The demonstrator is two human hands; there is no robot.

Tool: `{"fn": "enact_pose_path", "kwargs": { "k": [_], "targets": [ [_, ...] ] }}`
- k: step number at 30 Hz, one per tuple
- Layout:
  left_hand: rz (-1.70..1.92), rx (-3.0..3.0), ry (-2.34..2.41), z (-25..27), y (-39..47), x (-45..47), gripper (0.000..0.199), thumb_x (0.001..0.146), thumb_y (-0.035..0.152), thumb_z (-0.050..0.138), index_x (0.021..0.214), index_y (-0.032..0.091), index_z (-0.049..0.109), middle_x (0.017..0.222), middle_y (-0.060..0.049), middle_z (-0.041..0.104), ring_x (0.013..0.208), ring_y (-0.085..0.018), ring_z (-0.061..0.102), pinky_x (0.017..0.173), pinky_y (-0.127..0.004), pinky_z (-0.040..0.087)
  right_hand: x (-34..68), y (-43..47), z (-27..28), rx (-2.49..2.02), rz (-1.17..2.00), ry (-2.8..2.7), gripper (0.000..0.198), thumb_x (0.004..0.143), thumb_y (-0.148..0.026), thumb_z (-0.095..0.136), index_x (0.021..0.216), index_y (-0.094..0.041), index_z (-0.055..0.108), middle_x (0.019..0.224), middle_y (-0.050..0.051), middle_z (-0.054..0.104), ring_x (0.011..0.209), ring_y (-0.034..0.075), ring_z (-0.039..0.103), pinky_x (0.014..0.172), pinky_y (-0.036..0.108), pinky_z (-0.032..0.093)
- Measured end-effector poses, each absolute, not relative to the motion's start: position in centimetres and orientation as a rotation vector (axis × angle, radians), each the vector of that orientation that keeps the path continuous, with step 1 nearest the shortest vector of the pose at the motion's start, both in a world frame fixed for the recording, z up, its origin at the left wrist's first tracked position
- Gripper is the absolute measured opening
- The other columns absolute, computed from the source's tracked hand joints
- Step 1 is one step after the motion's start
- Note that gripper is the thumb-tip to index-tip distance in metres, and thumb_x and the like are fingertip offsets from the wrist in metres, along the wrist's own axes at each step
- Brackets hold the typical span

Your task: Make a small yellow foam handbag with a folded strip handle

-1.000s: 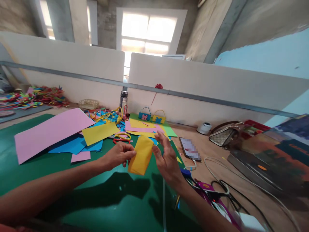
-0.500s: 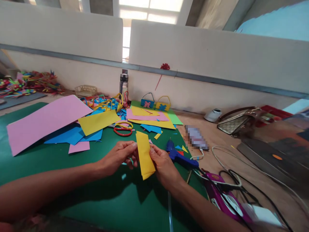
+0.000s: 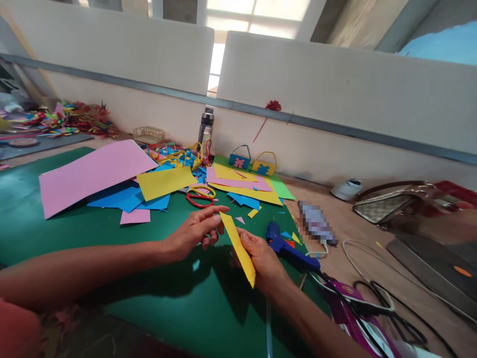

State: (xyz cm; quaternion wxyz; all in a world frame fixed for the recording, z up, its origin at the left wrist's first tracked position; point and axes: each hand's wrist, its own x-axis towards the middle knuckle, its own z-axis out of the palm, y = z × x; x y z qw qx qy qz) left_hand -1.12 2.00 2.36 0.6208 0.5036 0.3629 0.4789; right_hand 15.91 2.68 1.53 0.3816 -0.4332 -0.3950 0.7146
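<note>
A folded piece of yellow craft paper (image 3: 240,251) stands tilted over the green mat, its narrow side toward me. My right hand (image 3: 263,258) grips it from the right, thumb along its face and the other fingers partly hidden behind. At its upper end is my left hand (image 3: 197,231), fingers loosely stretched and apart; whether a fingertip touches the corner I cannot tell. A blue glue gun (image 3: 290,248) lies just right of my right hand. Beyond my left hand are scissors (image 3: 201,196) with red and yellow handles.
The green mat (image 3: 149,283) bears a large pink sheet (image 3: 97,174), a yellow sheet (image 3: 166,183), blue sheets and scraps. Two small paper bags (image 3: 239,160) stand by the wall. Rightward are a phone (image 3: 316,221), cables, a purple device (image 3: 346,308) and a handbag (image 3: 387,201).
My right hand has turned the yellow paper from face-on to nearly edge-on, with its lower end farther right. My left fingers have straightened and spread. The view has shifted left.
</note>
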Motion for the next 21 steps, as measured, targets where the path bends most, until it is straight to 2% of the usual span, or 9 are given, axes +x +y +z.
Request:
{"fn": "enact_pose_path", "kwargs": {
  "k": [5, 13, 17, 21],
  "targets": [
    [1.125, 1.261, 0.831, 2.4, 2.1, -1.1, 0.045, 0.08, 0.041, 0.055, 0.115, 0.013, 0.053, 0.074, 0.0, 0.053, 0.053, -0.006, 0.044, 0.044, -0.018, 0.034, 16.1, 2.6, 1.6, -1.232, 1.873, -1.077, 0.034, 0.084, -0.035, 0.053, 0.113, -0.018, 0.056, 0.048, -0.005, 0.053, 0.032, 0.006, 0.037, 0.038, 0.021, 0.04],
    [1.093, 1.343, 0.951, 2.6, 1.9, -1.2, 0.031, 0.079, 0.037, 0.052, 0.099, 0.013, 0.055, 0.066, 0.003, 0.052, 0.05, -0.007, 0.042, 0.044, -0.019, 0.034, 15.4, 2.4, 2.1, -1.375, 1.892, -1.128, 0.035, 0.092, -0.033, 0.037, 0.119, -0.017, 0.052, 0.054, 0.0, 0.06, 0.029, 0.007, 0.04, 0.032, 0.02, 0.041],
    [1.084, 1.348, 1.019, 3.0, 2.0, -1.1, 0.024, 0.077, 0.035, 0.052, 0.086, 0.014, 0.056, 0.059, 0.006, 0.046, 0.048, -0.006, 0.038, 0.044, -0.018, 0.031, 15.3, 2.0, 2.6, -1.372, 1.905, -1.082, 0.041, 0.093, -0.04, 0.035, 0.122, -0.016, 0.05, 0.065, 0.003, 0.065, 0.036, 0.01, 0.051, 0.031, 0.02, 0.041],
    [1.067, 1.399, 1.117, 3.1, 2.1, -1.0, 0.02, 0.076, 0.033, 0.052, 0.078, 0.014, 0.057, 0.06, 0.005, 0.047, 0.051, -0.007, 0.039, 0.045, -0.018, 0.031, 15.3, 1.7, 3.2, -1.356, 1.926, -1.039, 0.046, 0.092, -0.047, 0.035, 0.124, -0.017, 0.046, 0.083, 0.008, 0.067, 0.053, 0.015, 0.064, 0.031, 0.019, 0.041]
  ]
}}
